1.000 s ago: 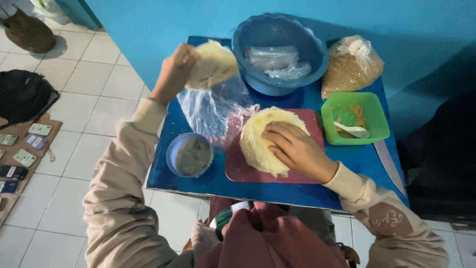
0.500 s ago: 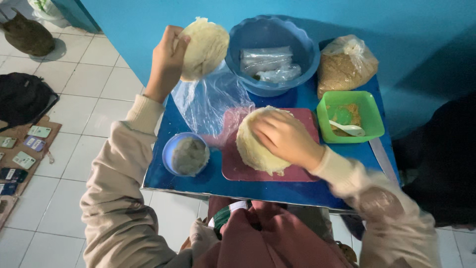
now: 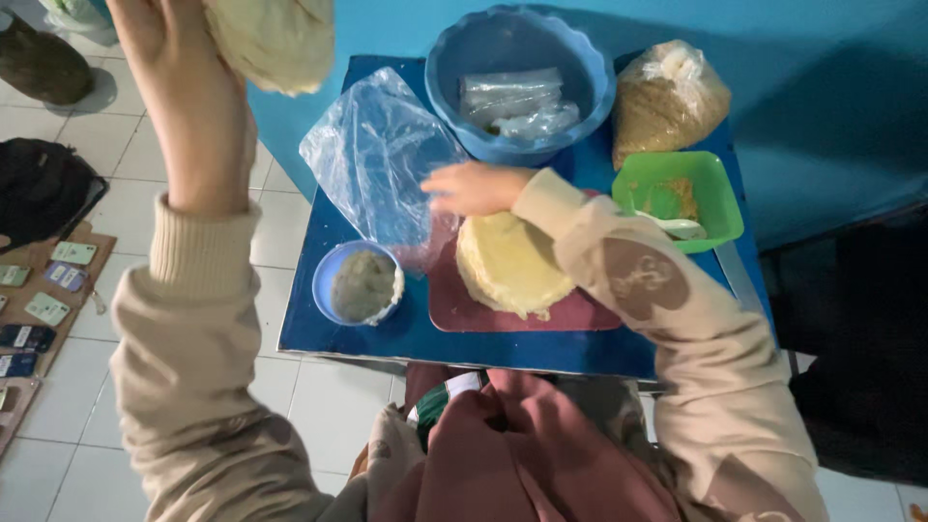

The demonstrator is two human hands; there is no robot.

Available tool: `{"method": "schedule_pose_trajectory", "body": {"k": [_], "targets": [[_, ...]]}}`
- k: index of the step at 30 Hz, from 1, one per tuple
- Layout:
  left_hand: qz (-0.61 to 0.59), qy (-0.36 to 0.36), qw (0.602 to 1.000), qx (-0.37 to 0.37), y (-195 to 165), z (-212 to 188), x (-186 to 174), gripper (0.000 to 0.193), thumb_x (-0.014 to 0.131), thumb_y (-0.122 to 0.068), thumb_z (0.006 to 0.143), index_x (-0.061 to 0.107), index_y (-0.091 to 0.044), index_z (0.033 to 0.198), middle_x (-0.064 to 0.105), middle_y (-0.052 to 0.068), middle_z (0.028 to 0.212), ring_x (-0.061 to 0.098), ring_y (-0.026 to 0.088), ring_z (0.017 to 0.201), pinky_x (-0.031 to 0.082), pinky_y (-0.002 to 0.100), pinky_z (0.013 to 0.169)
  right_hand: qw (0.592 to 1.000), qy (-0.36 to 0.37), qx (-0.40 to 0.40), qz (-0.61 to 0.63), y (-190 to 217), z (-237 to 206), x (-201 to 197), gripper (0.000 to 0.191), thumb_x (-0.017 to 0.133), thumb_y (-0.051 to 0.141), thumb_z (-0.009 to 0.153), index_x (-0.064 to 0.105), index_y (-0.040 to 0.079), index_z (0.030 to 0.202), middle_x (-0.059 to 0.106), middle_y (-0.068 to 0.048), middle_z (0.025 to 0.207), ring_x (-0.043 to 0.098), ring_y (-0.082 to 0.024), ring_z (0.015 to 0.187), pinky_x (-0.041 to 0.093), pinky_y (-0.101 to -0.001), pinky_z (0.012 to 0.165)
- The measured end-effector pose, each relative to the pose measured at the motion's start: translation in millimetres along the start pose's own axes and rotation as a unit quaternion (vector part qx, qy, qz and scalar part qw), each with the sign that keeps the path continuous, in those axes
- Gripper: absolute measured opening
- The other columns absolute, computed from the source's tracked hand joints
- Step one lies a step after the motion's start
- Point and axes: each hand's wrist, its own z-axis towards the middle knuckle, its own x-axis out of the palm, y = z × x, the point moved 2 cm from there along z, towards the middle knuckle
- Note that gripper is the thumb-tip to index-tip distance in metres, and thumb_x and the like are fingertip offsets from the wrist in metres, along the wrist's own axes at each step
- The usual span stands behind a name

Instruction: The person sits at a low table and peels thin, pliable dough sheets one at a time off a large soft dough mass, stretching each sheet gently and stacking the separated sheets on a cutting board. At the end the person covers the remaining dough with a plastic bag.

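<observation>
Head view only. Left hand raised high at top left, fingers closed around a pale yellow round flatbread sheet, held up in the air well above the blue square worktop; top of the sheet cut off by the frame edge. Right hand low over the worktop, fingers spread loosely and holding nothing, tips at the edge of a crumpled clear plastic bag lying on the worktop; contact looks likely, cannot tell for sure. Just beside that hand, toward the person, a stack of pale yellow round flatbreads lies on a dark red flat plastic mat; the right sleeve crosses its right side. Small blue round bowl with greyish paste left of the mat, near the bag. Large blue scalloped plastic basin at the back, with clear folded plastic wraps inside. Clear bag of brown crumbs right of the basin. Green square plastic tub with a white spoon below that bag. White tiled floor to the left.
</observation>
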Motion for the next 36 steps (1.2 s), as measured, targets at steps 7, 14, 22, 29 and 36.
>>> {"method": "schedule_pose_trajectory", "body": {"k": [7, 14, 22, 29, 36], "targets": [[-0.235, -0.013, 0.945, -0.229, -42.2, -111.1, 21.0, 0.019, 0.045, -0.02, 0.123, 0.051, -0.003, 0.129, 0.055, 0.009, 0.121, 0.054, 0.018, 0.111, 0.046, 0.035, 0.097, 0.981, -0.19, 0.037, 0.011, 28.3, -109.0, -36.9, 0.022, 0.055, 0.01, 0.106, 0.063, 0.007, 0.127, 0.069, -0.012, 0.125, 0.067, -0.033, 0.116, 0.053, -0.0388, 0.096], [-0.318, -0.071, 0.884, -0.336, 8.4, -225.1, 95.2, 0.025, 0.048, -0.025, 0.112, 0.05, -0.003, 0.125, 0.057, 0.009, 0.119, 0.058, 0.018, 0.111, 0.05, 0.039, 0.098, 0.913, -0.4, 0.069, -0.043, 109.9, -172.1, 5.5, 0.03, 0.066, 0.014, 0.096, 0.062, 0.005, 0.125, 0.064, -0.018, 0.133, 0.064, -0.037, 0.125, 0.052, -0.0432, 0.106], [-0.22, 0.037, 0.936, -0.271, 53.2, -256.1, 137.7, 0.023, 0.053, -0.017, 0.111, 0.053, -0.003, 0.13, 0.06, 0.006, 0.123, 0.057, 0.014, 0.113, 0.047, 0.032, 0.097, 0.881, -0.461, 0.089, 0.05, 82.1, -178.4, 60.0, 0.049, 0.074, 0.021, 0.101, 0.051, 0.0, 0.138, 0.057, -0.023, 0.145, 0.059, -0.038, 0.136, 0.05, -0.0406, 0.113], [0.241, -0.002, 0.97, 0.023, 37.9, -237.5, 117.3, 0.027, 0.065, -0.017, 0.109, 0.055, -0.012, 0.133, 0.059, 0.002, 0.135, 0.056, 0.016, 0.126, 0.046, 0.032, 0.112, 0.646, -0.467, 0.2, 0.569, 42.6, -207.3, 30.6, 0.045, 0.064, 0.016, 0.1, 0.055, -0.002, 0.14, 0.068, -0.013, 0.132, 0.068, -0.023, 0.117, 0.056, -0.0368, 0.099], [-0.545, 0.097, 0.718, -0.422, 64.0, -255.8, 111.5, 0.072, 0.044, -0.047, 0.105, 0.026, -0.01, 0.164, 0.033, 0.011, 0.168, 0.035, 0.028, 0.154, 0.033, 0.046, 0.125, 0.695, -0.335, 0.249, 0.585, 40.2, -173.0, 4.6, 0.04, 0.063, 0.019, 0.101, 0.057, 0.0, 0.136, 0.068, -0.01, 0.124, 0.067, -0.018, 0.109, 0.054, -0.0335, 0.093]]}}
